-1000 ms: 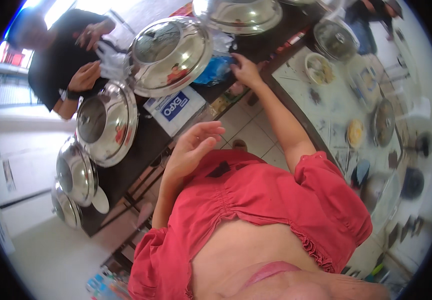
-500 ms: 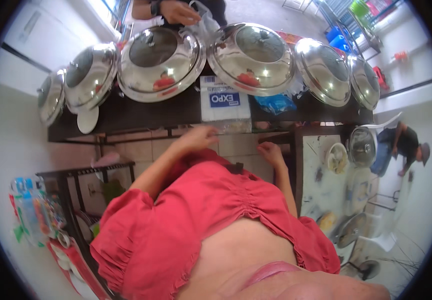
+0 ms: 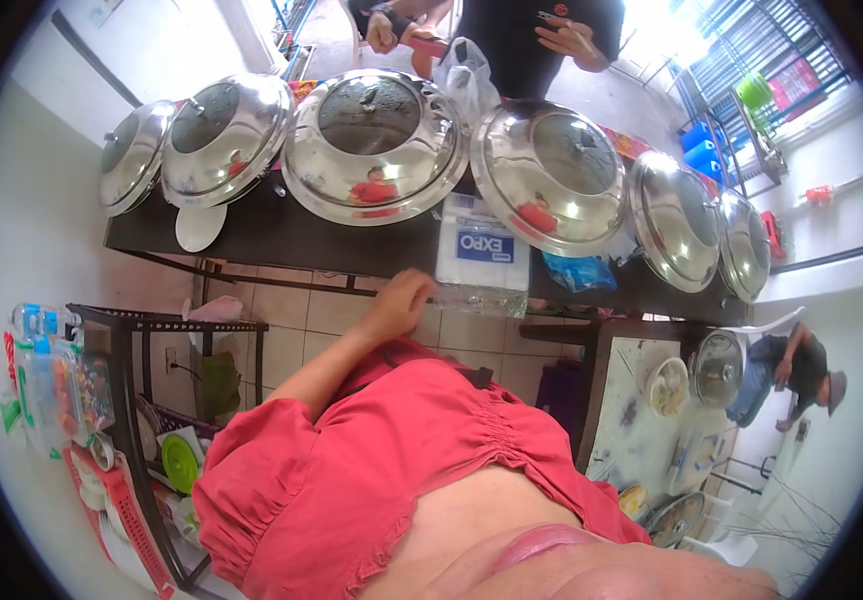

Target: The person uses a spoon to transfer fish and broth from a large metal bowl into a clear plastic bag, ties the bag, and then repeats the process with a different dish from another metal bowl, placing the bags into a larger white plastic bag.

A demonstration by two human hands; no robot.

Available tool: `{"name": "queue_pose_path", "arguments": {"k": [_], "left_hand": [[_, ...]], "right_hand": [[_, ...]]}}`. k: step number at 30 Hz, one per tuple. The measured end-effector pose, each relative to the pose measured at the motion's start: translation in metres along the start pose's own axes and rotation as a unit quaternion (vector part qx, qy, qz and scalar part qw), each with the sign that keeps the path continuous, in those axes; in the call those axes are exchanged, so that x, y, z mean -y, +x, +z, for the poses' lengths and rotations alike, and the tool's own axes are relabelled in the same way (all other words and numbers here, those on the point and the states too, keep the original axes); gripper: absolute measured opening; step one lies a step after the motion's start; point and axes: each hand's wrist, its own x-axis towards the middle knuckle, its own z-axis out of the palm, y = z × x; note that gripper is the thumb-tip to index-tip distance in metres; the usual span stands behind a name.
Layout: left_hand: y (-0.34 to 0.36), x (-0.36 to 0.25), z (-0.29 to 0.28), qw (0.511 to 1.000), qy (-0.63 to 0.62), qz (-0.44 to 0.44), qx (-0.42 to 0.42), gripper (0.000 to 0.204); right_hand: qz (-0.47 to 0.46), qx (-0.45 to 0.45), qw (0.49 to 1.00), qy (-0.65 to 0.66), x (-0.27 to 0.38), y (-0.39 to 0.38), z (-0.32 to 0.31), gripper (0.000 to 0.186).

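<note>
My left hand (image 3: 402, 303) is at the near edge of the dark table (image 3: 342, 250), its fingers curled in and nothing visible in them. Just to its right, a plastic-wrapped white pack (image 3: 482, 250) with a blue label juts over the table edge. My right hand is out of sight. Beyond the pack stand several steel pans with shiny domed lids, the closest being the left-centre lid (image 3: 377, 190) and the right-centre lid (image 3: 512, 215). A white plastic bag (image 3: 467, 80) sits between these two at the back.
Across the table, a person's hand (image 3: 572, 42) holds something slim. Another hand (image 3: 382, 32) shows near a reddish item. A blue plastic packet (image 3: 580, 272) lies under the right lids. A side table (image 3: 617, 430) bears a bowl; a dark rack (image 3: 132, 350) stands left.
My right hand has left the view. The view has shifted, so the lids and pack sit lower and further right. The person across now stands farther right, no longer touching the white bag.
</note>
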Motion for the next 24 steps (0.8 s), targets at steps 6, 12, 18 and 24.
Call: {"name": "queue_pose_path", "arguments": {"k": [6,12,18,24], "left_hand": [[0.033,0.023,0.005,0.982,0.097,0.162,-0.027,0.030],[0.045,0.059,0.028,0.969,0.184,0.167,0.014,0.049],[0.051,0.061,0.040,0.962,0.132,0.240,0.002,0.048],[0.054,0.093,0.043,0.922,0.084,0.377,0.031,0.045]], "right_hand": [[-0.003,-0.119,0.984,0.132,0.044,0.024,-0.045,0.022],[0.114,-0.222,0.826,0.506,0.078,0.033,-0.095,0.021],[0.274,-0.170,0.849,0.419,0.055,-0.005,0.006,0.017],[0.441,-0.090,0.666,0.595,0.104,-0.100,0.077,0.029]]}}
